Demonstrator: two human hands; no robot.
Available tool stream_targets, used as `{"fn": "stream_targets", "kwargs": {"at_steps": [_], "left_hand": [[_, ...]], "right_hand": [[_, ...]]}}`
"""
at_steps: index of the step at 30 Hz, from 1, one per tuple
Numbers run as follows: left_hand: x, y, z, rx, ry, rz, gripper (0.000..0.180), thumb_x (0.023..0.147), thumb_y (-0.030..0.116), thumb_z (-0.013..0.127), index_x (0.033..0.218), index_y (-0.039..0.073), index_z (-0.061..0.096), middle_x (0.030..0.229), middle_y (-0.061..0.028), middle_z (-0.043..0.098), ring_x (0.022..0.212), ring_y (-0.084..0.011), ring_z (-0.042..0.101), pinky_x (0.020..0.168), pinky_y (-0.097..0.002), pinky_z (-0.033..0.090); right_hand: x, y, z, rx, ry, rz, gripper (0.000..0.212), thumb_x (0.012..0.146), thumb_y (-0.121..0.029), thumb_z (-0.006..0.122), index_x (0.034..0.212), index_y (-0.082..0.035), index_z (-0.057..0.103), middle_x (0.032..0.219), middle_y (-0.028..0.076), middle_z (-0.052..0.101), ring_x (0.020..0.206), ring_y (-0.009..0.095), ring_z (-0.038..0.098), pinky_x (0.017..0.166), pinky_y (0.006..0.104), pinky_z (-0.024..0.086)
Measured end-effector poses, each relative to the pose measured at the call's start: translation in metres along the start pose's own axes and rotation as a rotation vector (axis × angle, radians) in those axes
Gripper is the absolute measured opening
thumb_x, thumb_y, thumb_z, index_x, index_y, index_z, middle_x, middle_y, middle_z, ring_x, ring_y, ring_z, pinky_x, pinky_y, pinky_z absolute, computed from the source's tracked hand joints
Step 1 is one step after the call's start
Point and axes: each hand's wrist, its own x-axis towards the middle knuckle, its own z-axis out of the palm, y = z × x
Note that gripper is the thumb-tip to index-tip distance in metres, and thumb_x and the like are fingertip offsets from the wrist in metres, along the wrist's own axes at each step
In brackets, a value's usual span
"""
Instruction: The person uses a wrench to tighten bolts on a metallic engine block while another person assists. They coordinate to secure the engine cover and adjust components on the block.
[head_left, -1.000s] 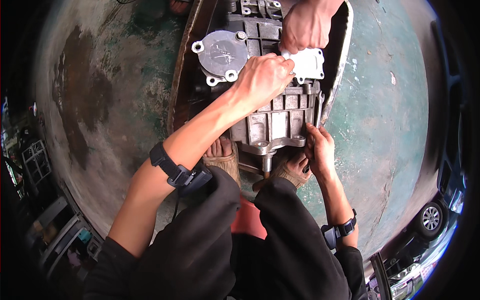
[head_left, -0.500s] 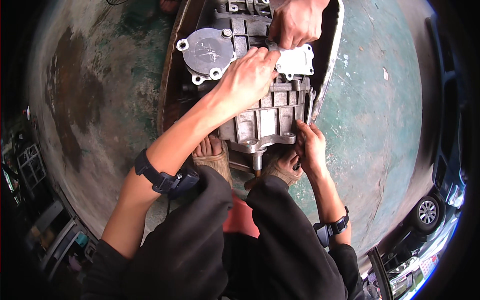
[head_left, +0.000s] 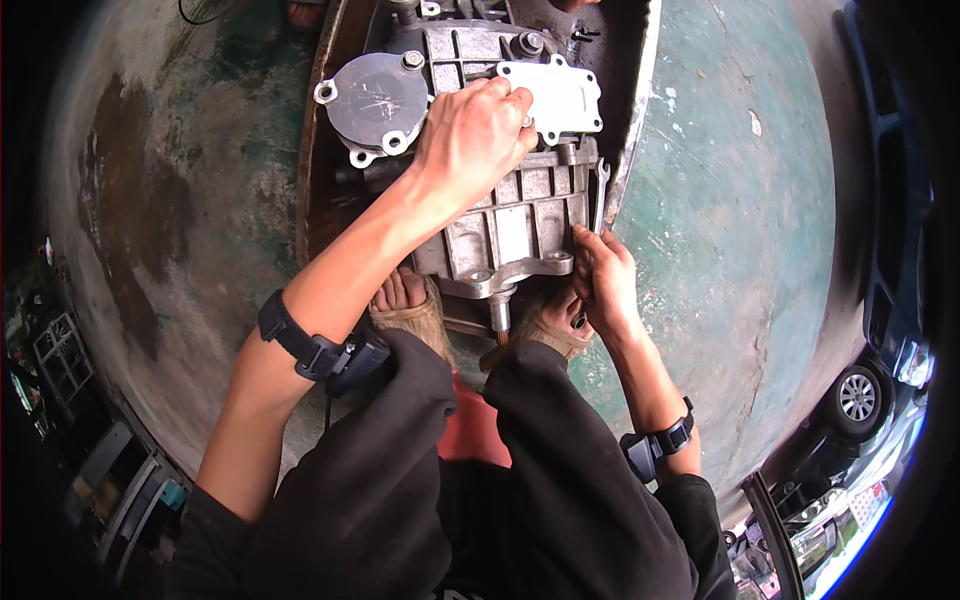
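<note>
A grey metal gearbox housing (head_left: 485, 235) lies between my feet, its splined shaft (head_left: 500, 312) pointing toward me. On top sit a round cover (head_left: 375, 105) at left and a bright flat cover plate (head_left: 565, 100) at right. My left hand (head_left: 470, 135) reaches across to the plate's left edge, its fingers curled and pinched together there; what they hold is hidden. Beside the housing's right wall my right hand (head_left: 607, 278) is closed around the lower end of a wrench (head_left: 601, 192), whose open jaw points away from me.
The housing rests in a long trough with a worn metal rim (head_left: 640, 85). Another person's hand (head_left: 572, 4) barely shows at the top edge. A bolt head (head_left: 528, 43) stands behind the plate. Parked vehicles (head_left: 858, 398) are at far right.
The other person's hand has let go of the plate and withdrawn toward the top edge. My left hand stays at the plate's left edge. The whole view has shifted slightly.
</note>
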Motion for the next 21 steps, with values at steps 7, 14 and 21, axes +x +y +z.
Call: {"fn": "stream_targets", "kwargs": {"at_steps": [7,14,21], "left_hand": [[0.007,0.013,0.006,0.166,-0.099,-0.092,0.028,0.082,0.019,0.072,0.093,-0.005,0.064,0.08,-0.0217,0.069,0.075,-0.035,0.071,0.066,-0.0431,0.058],[0.009,0.018,0.005,0.014,-0.194,-0.243,0.026,0.087,0.012,0.067,0.104,-0.007,0.061,0.085,-0.0245,0.067,0.077,-0.0378,0.07,0.068,-0.0441,0.058],[0.001,0.001,-0.01,-0.124,-0.217,0.009,0.012,0.09,0.004,0.059,0.096,-0.006,0.062,0.091,-0.0255,0.065,0.085,-0.041,0.067,0.08,-0.0469,0.057]], "right_hand": [[-0.001,0.0,0.001,0.004,0.002,-0.001,0.022,0.096,-0.019,0.064,0.081,-0.012,0.048,0.06,-0.006,0.042,0.042,0.006,0.034,0.038,0.0228,0.027],[-0.002,0.0,0.001,-0.026,0.008,-0.02,0.018,0.097,-0.018,0.062,0.084,-0.011,0.052,0.06,-0.006,0.044,0.041,0.005,0.034,0.037,0.022,0.026],[-0.001,0.003,-0.001,0.01,-0.005,-0.014,0.022,0.096,-0.019,0.064,0.081,-0.012,0.049,0.06,-0.006,0.043,0.042,0.005,0.035,0.038,0.0226,0.027]]}}
